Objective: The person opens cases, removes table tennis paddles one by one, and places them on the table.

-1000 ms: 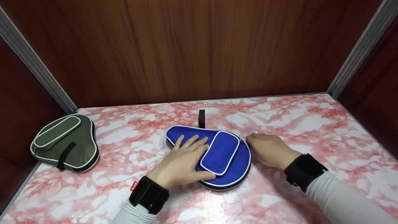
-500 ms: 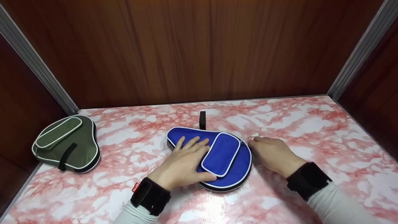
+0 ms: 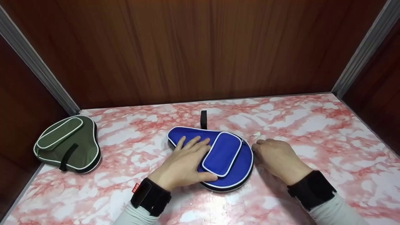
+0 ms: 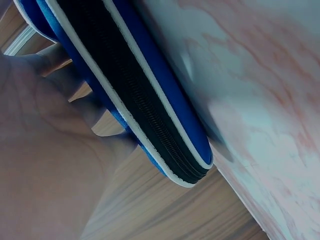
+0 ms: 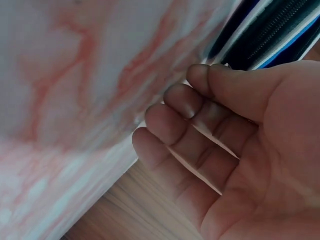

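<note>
A blue table tennis paddle case (image 3: 240,170) with white piping and a raised front pocket (image 3: 222,153) lies flat on the table. My left hand (image 3: 182,167) rests on it with spread, straight fingers, left of the pocket. In the left wrist view the case's black zipper (image 4: 145,107) runs round its side. At the round right end my right hand (image 3: 278,157) has its thumb and index finger pinched together, the other fingers curled. The right wrist view shows those fingertips (image 5: 200,77) right at the zippered side (image 5: 272,42); the zipper pull between them is mostly hidden.
A green paddle case (image 3: 84,147) with a black strap lies at the table's left edge. The blue case's black strap loop (image 3: 203,119) sticks out behind it. Brown wood-look panels (image 3: 200,53) enclose the pink marbled table (image 3: 140,125) at the back and sides.
My right hand has moved slightly toward me along the blue case's rounded right edge, fingers still pinched. The left hand stays in place on the case.
</note>
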`<control>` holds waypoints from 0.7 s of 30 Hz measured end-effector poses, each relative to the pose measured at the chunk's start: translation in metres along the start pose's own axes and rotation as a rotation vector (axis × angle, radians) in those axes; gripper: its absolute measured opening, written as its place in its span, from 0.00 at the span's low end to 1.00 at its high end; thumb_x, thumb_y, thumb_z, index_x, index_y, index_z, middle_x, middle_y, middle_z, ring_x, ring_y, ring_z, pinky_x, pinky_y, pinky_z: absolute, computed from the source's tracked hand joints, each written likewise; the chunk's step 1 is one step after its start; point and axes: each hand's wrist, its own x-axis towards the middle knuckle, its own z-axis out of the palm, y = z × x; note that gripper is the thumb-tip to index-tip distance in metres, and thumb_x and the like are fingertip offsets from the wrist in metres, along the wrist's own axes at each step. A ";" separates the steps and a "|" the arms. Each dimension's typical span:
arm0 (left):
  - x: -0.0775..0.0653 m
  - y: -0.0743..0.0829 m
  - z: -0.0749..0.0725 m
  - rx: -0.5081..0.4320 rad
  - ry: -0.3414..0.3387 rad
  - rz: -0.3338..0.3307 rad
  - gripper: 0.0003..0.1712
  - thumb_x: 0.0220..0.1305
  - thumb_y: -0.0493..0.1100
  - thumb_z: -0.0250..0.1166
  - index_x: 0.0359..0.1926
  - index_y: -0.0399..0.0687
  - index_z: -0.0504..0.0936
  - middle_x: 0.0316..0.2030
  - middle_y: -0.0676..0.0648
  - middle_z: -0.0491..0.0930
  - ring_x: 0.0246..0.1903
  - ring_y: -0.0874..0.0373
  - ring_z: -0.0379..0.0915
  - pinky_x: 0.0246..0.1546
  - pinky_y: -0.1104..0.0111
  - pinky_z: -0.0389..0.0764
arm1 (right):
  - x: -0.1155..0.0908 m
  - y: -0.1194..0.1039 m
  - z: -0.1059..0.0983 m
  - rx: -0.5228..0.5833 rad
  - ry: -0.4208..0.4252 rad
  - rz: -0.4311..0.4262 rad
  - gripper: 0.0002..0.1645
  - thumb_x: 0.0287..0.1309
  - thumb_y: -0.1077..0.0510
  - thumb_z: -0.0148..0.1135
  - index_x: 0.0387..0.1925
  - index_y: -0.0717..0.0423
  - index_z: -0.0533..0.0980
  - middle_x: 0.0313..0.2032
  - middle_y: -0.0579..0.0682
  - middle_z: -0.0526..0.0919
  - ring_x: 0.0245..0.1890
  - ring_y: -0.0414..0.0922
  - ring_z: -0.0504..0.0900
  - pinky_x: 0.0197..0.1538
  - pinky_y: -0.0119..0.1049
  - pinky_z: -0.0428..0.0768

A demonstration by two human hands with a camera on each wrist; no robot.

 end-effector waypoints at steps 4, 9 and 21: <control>0.000 0.000 -0.001 0.000 0.007 0.005 0.55 0.67 0.73 0.72 0.81 0.43 0.72 0.84 0.43 0.63 0.85 0.41 0.49 0.82 0.37 0.38 | 0.000 0.000 -0.001 -0.004 0.006 -0.013 0.14 0.51 0.66 0.82 0.33 0.50 0.83 0.32 0.48 0.83 0.34 0.54 0.85 0.37 0.53 0.85; -0.001 -0.001 0.001 -0.004 0.015 0.009 0.55 0.67 0.73 0.72 0.80 0.42 0.72 0.83 0.42 0.65 0.85 0.40 0.50 0.82 0.37 0.39 | -0.002 0.001 -0.001 -0.012 0.004 -0.033 0.19 0.43 0.64 0.87 0.33 0.49 0.83 0.32 0.48 0.82 0.33 0.54 0.84 0.36 0.52 0.84; 0.000 0.001 0.000 -0.004 0.020 0.010 0.55 0.66 0.73 0.73 0.80 0.42 0.73 0.83 0.42 0.65 0.85 0.40 0.50 0.82 0.37 0.40 | -0.009 -0.003 -0.005 -0.021 0.003 -0.042 0.13 0.51 0.65 0.82 0.32 0.48 0.84 0.33 0.49 0.84 0.32 0.53 0.82 0.34 0.51 0.83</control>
